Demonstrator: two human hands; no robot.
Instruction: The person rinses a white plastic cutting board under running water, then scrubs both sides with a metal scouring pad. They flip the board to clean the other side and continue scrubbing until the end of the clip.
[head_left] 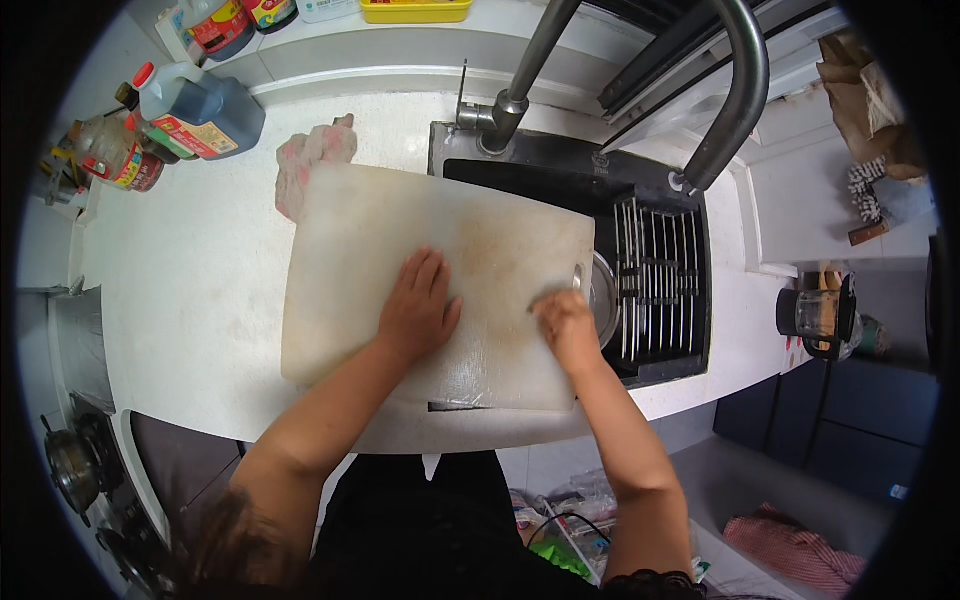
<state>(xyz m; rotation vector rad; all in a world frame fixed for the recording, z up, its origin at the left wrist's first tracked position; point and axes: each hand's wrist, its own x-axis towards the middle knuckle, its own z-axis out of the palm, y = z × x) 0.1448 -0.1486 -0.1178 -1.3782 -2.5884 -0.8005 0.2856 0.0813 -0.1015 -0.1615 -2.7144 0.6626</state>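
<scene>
A large whitish cutting board [370, 240] lies across the counter and over the left part of the black sink [655, 366]. Its surface has brownish stains, and a wet, shiny patch shows near the front edge. My left hand [418, 308] rests flat on the middle of the board, open, with nothing in it. On the board's right side, close to the handle slot, my right hand [567, 325] is closed with curled fingers against the surface. What those fingers hold, if anything, is hidden. A pinkish-grey cloth [310, 165] lies by the board's far left corner.
A dark tap [508, 115] arches over the sink. Inside the sink are a metal rack [655, 275] and a partly covered round metal bowl [606, 300]. Bottles and a blue jug [205, 110] stand at the back left. A blender jug [822, 315] is at the right.
</scene>
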